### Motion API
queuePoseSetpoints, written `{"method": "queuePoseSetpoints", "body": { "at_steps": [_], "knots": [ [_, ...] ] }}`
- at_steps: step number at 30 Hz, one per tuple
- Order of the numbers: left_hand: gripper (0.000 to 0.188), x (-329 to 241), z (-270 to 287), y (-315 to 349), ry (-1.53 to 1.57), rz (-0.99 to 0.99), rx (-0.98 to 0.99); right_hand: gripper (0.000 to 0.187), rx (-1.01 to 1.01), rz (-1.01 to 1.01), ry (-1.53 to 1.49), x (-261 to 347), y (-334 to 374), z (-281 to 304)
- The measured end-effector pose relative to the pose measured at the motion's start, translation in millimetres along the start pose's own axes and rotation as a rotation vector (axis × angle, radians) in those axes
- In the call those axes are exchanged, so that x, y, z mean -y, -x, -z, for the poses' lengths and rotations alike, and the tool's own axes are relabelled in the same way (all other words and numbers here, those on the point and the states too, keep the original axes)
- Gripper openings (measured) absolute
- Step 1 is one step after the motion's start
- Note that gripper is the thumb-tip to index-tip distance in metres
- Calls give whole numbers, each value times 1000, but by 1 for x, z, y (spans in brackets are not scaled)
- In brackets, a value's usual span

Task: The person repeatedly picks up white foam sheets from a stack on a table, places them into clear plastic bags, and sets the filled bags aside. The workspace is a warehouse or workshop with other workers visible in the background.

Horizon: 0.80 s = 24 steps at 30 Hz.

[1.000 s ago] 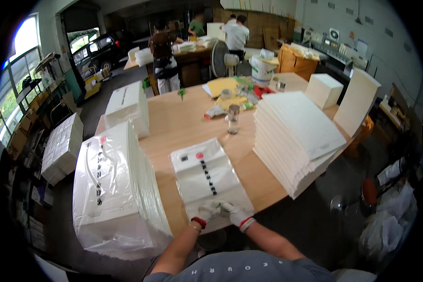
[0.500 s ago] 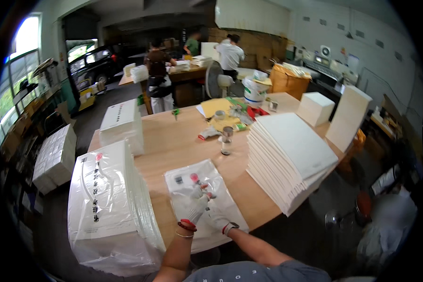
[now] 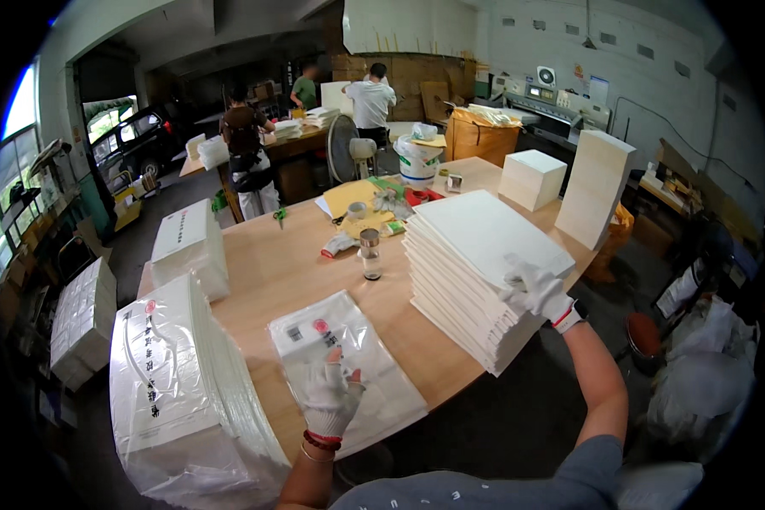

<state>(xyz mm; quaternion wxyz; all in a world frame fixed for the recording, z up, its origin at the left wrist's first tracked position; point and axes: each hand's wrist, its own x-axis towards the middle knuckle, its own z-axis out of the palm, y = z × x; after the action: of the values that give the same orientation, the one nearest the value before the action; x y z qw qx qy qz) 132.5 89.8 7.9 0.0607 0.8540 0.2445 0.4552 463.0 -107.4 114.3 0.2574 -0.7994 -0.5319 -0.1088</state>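
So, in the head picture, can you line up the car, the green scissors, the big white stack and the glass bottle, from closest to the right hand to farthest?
1. Big white stack: the right hand is at its corner.
2. Glass bottle: on the table, left of the stack.
3. Green scissors: farther left, near the table's far edge.
4. Car: far left, beyond the table.

White, red-cuffed gloves (image 3: 327,398) accompany a grey shirt (image 3: 484,490).

Bright daylight enters by the window (image 3: 20,106) at left; it is dim far back. Glare streaks the near-left plastic-wrapped stack (image 3: 178,365). Straight edges bend toward a black rim.
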Motion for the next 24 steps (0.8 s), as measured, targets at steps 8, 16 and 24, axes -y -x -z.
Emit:
{"method": "queuePoseSetpoints", "body": {
  "at_steps": [8,16,24],
  "knots": [
    [35,-89,-40,-14,1744,646,758,9,-237,366,445,28,2,5],
    [42,-96,21,-24,1636,1069,913,25,-172,417,2,70,90,34],
    [72,-115,-34,90,561,-124,310,45,-350,-247,-907,142,172,-122]
  ]
}}
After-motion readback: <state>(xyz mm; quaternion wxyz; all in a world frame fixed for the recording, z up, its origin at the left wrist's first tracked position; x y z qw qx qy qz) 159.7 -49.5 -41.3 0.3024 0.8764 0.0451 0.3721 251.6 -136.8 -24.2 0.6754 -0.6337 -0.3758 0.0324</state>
